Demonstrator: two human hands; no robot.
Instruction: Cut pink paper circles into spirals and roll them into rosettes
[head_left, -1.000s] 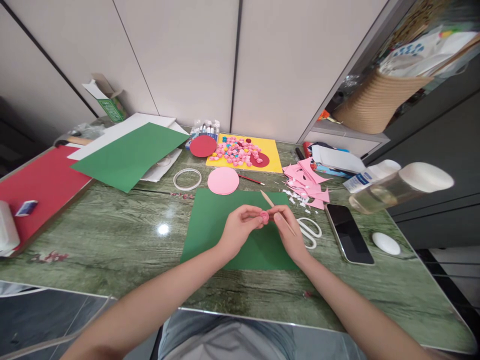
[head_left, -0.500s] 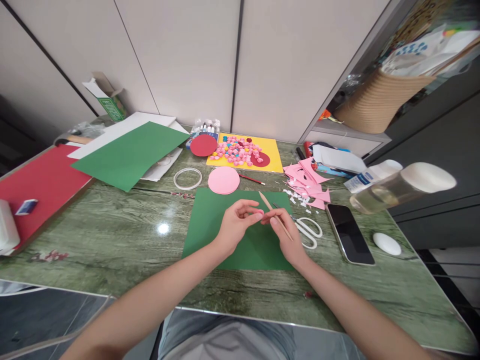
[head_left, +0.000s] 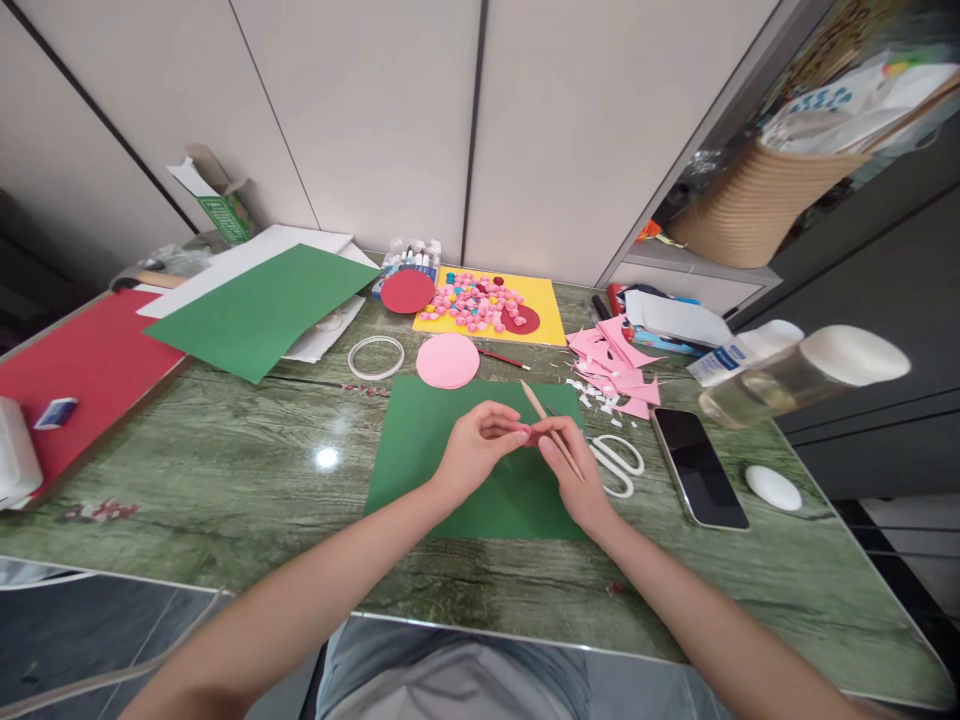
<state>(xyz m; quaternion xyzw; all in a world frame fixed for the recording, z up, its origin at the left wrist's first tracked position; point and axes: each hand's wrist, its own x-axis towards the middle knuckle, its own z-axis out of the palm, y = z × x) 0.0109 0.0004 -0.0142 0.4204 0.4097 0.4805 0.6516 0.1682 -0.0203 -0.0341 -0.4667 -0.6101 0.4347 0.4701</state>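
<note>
Above a green sheet of paper (head_left: 427, 480), my left hand (head_left: 480, 448) pinches a small pinkish-red piece (head_left: 526, 430) at its fingertips. The piece is mostly hidden by fingers, so its shape is unclear. My right hand (head_left: 574, 468) meets it from the other side, fingertips close to the piece. A pale pointed wooden stick (head_left: 534, 400) lies through my right hand, its tip pointing up and away. White-handled scissors (head_left: 619, 465) rest just right of that hand, partly covered by it. Beyond the green sheet lies a pink paper circle (head_left: 448, 360).
A yellow sheet (head_left: 551, 300) bears many small pink, red and blue pieces (head_left: 480, 300). Pink paper scraps (head_left: 611, 360), a phone (head_left: 701, 468) and a bottle (head_left: 795, 380) stand to the right. A tape roll (head_left: 376, 357) and a red pencil (head_left: 504, 359) lie beyond my hands.
My fingertips have come closer together around the small piece. The wooden stick has shifted slightly to the right. Everything else on the table stays put.
</note>
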